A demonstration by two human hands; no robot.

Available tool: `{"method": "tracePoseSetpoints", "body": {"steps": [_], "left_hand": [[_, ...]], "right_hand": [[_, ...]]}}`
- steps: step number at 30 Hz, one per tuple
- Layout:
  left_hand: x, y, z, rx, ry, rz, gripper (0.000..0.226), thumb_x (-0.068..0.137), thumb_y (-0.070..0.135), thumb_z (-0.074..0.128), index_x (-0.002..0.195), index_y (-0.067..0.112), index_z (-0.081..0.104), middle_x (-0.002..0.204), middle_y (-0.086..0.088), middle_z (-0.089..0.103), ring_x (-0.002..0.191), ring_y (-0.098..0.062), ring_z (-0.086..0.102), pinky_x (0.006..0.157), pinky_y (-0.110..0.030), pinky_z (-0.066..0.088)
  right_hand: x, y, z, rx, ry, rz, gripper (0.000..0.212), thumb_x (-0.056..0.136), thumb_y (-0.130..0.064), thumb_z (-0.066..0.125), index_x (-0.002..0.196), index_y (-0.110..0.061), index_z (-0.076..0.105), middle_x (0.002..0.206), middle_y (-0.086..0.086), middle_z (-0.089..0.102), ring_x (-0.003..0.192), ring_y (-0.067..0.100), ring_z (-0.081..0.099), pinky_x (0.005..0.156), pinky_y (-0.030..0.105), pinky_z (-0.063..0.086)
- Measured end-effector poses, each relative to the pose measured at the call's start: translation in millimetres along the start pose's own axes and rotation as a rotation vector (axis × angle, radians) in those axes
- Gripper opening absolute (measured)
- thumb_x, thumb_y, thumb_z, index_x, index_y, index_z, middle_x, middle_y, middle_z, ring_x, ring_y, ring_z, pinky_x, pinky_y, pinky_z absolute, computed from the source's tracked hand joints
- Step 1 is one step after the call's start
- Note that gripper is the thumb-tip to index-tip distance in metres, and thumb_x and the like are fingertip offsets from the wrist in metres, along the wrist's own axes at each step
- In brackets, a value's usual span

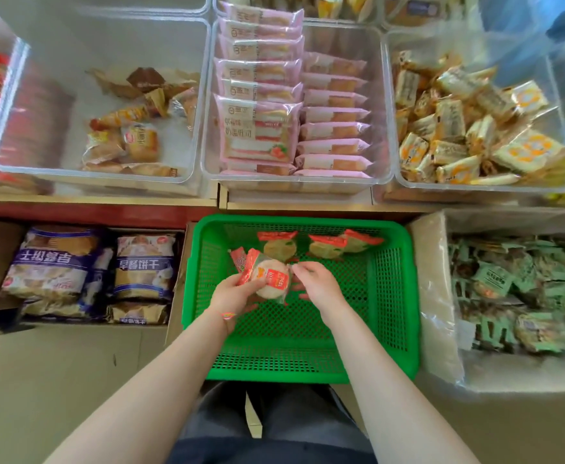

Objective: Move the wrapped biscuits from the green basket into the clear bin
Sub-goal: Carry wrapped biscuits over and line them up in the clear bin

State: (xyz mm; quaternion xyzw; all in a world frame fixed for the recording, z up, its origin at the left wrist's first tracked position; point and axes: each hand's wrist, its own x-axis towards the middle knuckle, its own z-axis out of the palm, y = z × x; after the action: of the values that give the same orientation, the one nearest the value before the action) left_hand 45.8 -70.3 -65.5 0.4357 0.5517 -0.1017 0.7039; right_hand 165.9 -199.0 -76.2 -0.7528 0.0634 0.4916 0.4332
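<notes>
Shelf with clear bins above floor-level stock

The shelf (107, 199) carries a row of clear bins: one (187, 95) with a few brown-wrapped cakes, one (380, 95) of pink packets, one (475, 187) of yellow packets. Below its edge sit the green basket (411, 296) and cardboard boxes (177, 279) of bagged biscuits.

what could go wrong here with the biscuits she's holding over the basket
1. The left hand holds several wrapped biscuits at once; one could slip out of the bunch when lifted.
2. The right hand only pinches a wrapper edge, a weak hold.
3. Three packs lie at the far side of the green basket and could be left behind.
</notes>
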Motion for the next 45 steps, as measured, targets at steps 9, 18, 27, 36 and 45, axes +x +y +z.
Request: {"method": "tracePoseSetpoints", "body": {"steps": [9, 18, 27, 36, 45], "left_hand": [[23, 5, -11, 0.171, 0.247, 0.075, 0.014, 0.088, 0.013, 0.069, 0.1, 0.01, 0.064, 0.096, -0.012, 0.07, 0.082, -0.028, 0.068, 0.071, -0.04, 0.057], [20, -2, -25, 0.279, 0.293, 0.062, 0.009, 0.079, 0.015, 0.073, 0.077, 0.02, 0.066, 0.086, -0.012, 0.073, 0.082, -0.033, 0.07, 0.079, -0.049, 0.058], [12, 8, -30, 0.337, 0.253, 0.11, 0.011, 0.078, 0.011, 0.07, 0.073, 0.02, 0.066, 0.072, -0.006, 0.068, 0.064, -0.024, 0.064, 0.069, -0.044, 0.061], [-33, 68, -88, 0.123, -0.017, 0.179, 0.008, 0.086, 0.014, 0.067, 0.095, 0.014, 0.068, 0.08, -0.003, 0.07, 0.068, -0.014, 0.066, 0.06, -0.025, 0.046], [-68, 130, -241, -0.291, -0.214, 0.243, 0.02, 0.091, 0.019, 0.06, 0.105, 0.006, 0.064, 0.084, -0.008, 0.071, 0.069, -0.018, 0.067, 0.053, -0.028, 0.053]], "right_hand": [[57, -41, 34, 0.289, -0.05, 0.191, 0.067, 0.095, -0.017, 0.06, 0.149, -0.011, 0.021, 0.124, 0.016, 0.063, 0.1, 0.027, 0.066, 0.079, 0.036, 0.055], [49, -34, 28, 0.484, -0.007, 0.286, 0.027, 0.099, -0.022, 0.031, 0.112, -0.01, 0.051, 0.092, 0.023, 0.072, 0.084, 0.034, 0.072, 0.081, 0.042, 0.055], [10, -11, 12, 0.517, 0.093, 0.114, 0.018, 0.09, -0.009, 0.067, 0.101, -0.011, 0.052, 0.112, 0.02, 0.065, 0.081, 0.029, 0.071, 0.065, 0.039, 0.06], [-52, -52, 51, 0.645, -0.241, -0.095, 0.048, 0.084, -0.001, 0.068, 0.127, -0.012, 0.05, 0.115, 0.02, 0.064, 0.096, 0.032, 0.064, 0.077, 0.043, 0.052], [-92, -141, 188, 0.784, -0.562, -0.29, 0.052, 0.076, -0.025, 0.079, 0.124, -0.008, 0.066, 0.123, 0.014, 0.065, 0.108, 0.026, 0.064, 0.089, 0.04, 0.055]]}}
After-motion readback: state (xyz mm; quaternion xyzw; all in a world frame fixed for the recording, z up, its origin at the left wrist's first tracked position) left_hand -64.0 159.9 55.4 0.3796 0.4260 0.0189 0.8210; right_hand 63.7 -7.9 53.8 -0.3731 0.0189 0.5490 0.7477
